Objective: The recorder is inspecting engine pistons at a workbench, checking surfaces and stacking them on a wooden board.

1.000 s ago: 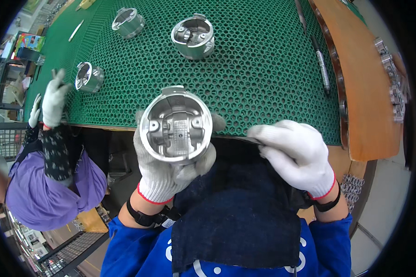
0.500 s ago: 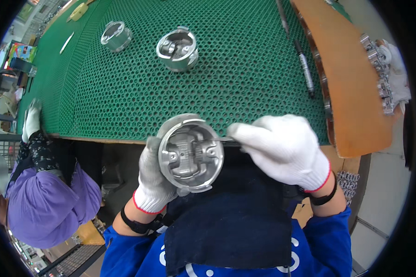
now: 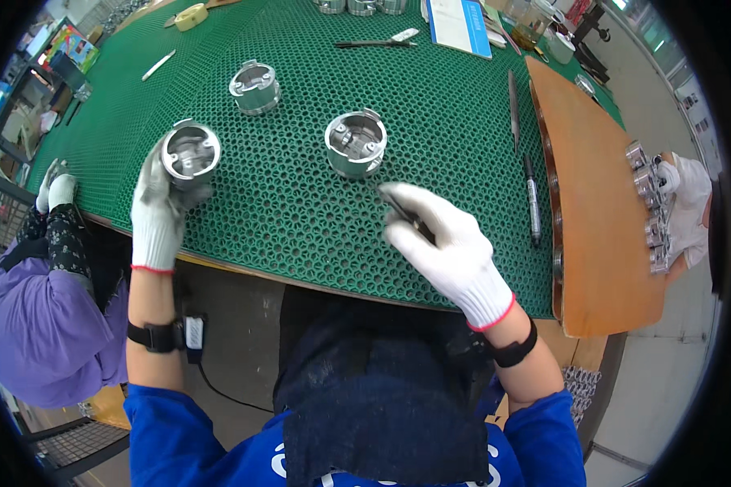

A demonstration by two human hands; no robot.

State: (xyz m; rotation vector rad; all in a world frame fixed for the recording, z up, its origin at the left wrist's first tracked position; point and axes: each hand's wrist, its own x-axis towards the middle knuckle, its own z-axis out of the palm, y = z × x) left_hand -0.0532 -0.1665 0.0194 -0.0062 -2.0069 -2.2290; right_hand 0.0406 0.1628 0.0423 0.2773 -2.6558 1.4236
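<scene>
My left hand [image 3: 156,215], in a white knit glove with grey-coated fingers, is closed around a silver piston [image 3: 192,154] at the left of the green mat. The piston's hollow side faces up. Between the thumb and fingers of my gloved right hand [image 3: 451,252] is a slim dark tool [image 3: 408,216]; its kind is hard to make out. Just beyond the right hand stands a second piston [image 3: 356,150], hollow side up. A third piston [image 3: 255,91] stands farther back, between the other two.
A long file-like tool [image 3: 513,109] and a black marker [image 3: 533,203] lie by a brown board [image 3: 601,211]. Toward the back are a blue-and-white booklet [image 3: 459,26], dark thin tools [image 3: 375,44] and yellow tape [image 3: 191,16]. A co-worker in purple [image 3: 49,333] sits at left.
My left hand has carried the piston from before my chest to the left side of the mat. The right hand's tool has come away from that piston. The view has shifted too.
</scene>
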